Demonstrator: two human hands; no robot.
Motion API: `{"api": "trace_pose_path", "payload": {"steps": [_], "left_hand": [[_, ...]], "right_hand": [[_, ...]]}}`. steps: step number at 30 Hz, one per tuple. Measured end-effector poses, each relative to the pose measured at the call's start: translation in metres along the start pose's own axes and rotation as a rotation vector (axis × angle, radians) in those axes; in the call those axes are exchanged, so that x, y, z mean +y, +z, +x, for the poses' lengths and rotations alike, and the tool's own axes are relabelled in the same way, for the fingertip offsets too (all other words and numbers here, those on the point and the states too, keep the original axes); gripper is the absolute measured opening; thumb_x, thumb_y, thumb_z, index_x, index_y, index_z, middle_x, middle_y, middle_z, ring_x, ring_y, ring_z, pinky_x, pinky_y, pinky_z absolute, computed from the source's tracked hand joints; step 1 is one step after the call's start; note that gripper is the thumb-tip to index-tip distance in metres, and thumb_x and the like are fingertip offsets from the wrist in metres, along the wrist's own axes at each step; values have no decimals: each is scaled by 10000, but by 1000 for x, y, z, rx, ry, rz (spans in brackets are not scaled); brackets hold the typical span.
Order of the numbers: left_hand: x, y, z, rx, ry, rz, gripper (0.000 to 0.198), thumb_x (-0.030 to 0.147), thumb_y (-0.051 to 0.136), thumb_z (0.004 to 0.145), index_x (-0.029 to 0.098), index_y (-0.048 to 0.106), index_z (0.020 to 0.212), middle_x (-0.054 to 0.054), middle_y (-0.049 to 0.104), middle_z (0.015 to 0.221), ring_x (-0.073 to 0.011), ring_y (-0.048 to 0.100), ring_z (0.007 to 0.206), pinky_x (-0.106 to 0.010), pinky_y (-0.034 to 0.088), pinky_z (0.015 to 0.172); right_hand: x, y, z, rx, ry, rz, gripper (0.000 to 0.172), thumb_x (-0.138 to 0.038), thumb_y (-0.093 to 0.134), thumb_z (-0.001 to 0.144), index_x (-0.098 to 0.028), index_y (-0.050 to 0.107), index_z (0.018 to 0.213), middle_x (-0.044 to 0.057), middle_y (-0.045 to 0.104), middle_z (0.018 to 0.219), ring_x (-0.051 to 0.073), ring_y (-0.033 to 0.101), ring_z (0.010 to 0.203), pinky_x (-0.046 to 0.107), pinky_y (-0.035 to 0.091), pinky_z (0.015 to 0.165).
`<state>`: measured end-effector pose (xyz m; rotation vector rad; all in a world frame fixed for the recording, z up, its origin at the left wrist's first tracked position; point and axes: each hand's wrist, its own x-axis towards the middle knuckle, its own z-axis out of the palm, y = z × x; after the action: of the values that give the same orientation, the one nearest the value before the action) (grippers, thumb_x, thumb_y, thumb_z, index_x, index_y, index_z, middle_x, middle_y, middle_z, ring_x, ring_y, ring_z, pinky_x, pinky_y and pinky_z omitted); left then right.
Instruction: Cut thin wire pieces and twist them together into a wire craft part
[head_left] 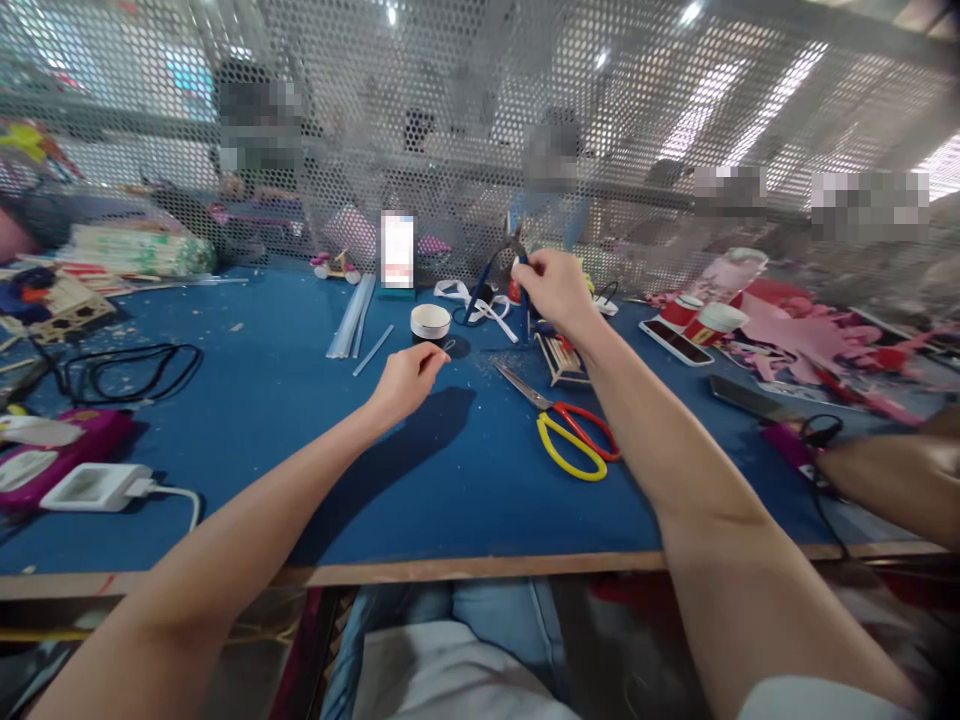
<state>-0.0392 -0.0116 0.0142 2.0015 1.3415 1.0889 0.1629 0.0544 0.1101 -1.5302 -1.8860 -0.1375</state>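
My left hand [407, 385] is closed in a pinch on a small loop of thin wire or cord [449, 346]; its exact material is too fine to make out. Just behind those fingers stands a round container [430, 322] with a white upper band and a dark lower part. My right hand [559, 290] grips one handle of blue-handled pliers [513, 238], held upright with the jaws upward and the handles spread. Below it, scissors [553, 406] with one red and one yellow handle lie on the blue table [450, 490]. Partly behind my right forearm is a small wooden stick frame [559, 362].
Clear strips [349, 318], a lit phone [397, 250] and a white ribbon [499, 318] lie or stand toward the perforated metal screen [465, 130]. A purple power strip [82, 445] with a white charger [97, 487] is at left. Another person's arm [892, 485] rests at right.
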Motion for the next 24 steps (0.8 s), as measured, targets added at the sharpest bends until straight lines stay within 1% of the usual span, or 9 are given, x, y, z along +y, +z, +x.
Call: {"api": "trace_pose_path", "payload": {"steps": [3, 6, 10, 12, 14, 16, 19, 22, 24], "left_hand": [[9, 1, -4, 101, 41, -85, 320, 405, 448, 831, 142, 584, 952, 16, 482, 606, -80, 414, 541, -203, 312, 525], [21, 10, -14, 41, 101, -123, 384, 436, 543, 774, 140, 571, 1018, 33, 455, 600, -72, 396, 539, -199, 311, 524], [31, 25, -26, -58, 154, -83, 285, 384, 506, 808, 119, 592, 752, 22, 469, 581, -64, 375, 529, -198, 299, 516], [31, 31, -29, -76, 138, -50, 279, 354, 488, 820, 119, 565, 691, 17, 480, 592, -63, 375, 531, -195, 300, 516], [30, 34, -30, -94, 102, -37, 273, 351, 482, 821, 123, 555, 690, 18, 478, 591, -64, 373, 526, -193, 296, 507], [29, 36, -30, -113, 74, -40, 285, 362, 472, 825, 125, 548, 687, 18, 475, 587, -66, 373, 525, -191, 291, 498], [29, 38, -32, -135, 58, -59, 299, 381, 462, 828, 127, 548, 697, 18, 477, 590, -68, 376, 530, -191, 285, 493], [34, 36, -34, -148, 58, -90, 302, 395, 468, 823, 127, 542, 708, 19, 475, 597, -69, 378, 538, -189, 292, 498], [39, 31, -35, -160, 71, -136, 283, 405, 483, 815, 130, 544, 786, 24, 476, 620, -67, 383, 541, -187, 301, 503]], "right_hand": [[-9, -25, -42, 21, -20, 353, 253, -278, 479, 801, -175, 493, 571, -7, 494, 540, 91, 441, 498, 241, 363, 510], [-16, -34, -87, -92, 43, 654, 231, -333, 501, 812, -191, 491, 630, -12, 493, 580, 76, 417, 465, 230, 333, 447], [-14, -24, -127, -223, 225, 949, 244, -381, 496, 824, -200, 456, 666, -22, 470, 592, 69, 420, 444, 224, 332, 410], [-10, -14, -137, -225, 297, 1009, 215, -401, 516, 810, -202, 483, 737, -6, 527, 673, 94, 509, 553, 238, 424, 514], [-7, -4, -142, -212, 359, 1061, 211, -408, 548, 782, -211, 494, 834, 18, 580, 807, 127, 573, 706, 267, 469, 633], [-7, 4, -144, -241, 411, 1136, 228, -399, 558, 764, -214, 494, 880, 38, 599, 908, 154, 590, 823, 295, 478, 716], [-10, 9, -143, -342, 460, 1311, 218, -344, 544, 758, -201, 510, 920, 61, 615, 962, 181, 586, 924, 331, 467, 798], [-9, 6, -141, -457, 415, 1395, 249, -299, 470, 792, -178, 523, 1003, 82, 629, 958, 197, 583, 946, 359, 462, 818], [-6, 0, -139, -481, 344, 1330, 287, -306, 420, 829, -170, 508, 1066, 82, 627, 945, 198, 587, 928, 371, 462, 814]]}}
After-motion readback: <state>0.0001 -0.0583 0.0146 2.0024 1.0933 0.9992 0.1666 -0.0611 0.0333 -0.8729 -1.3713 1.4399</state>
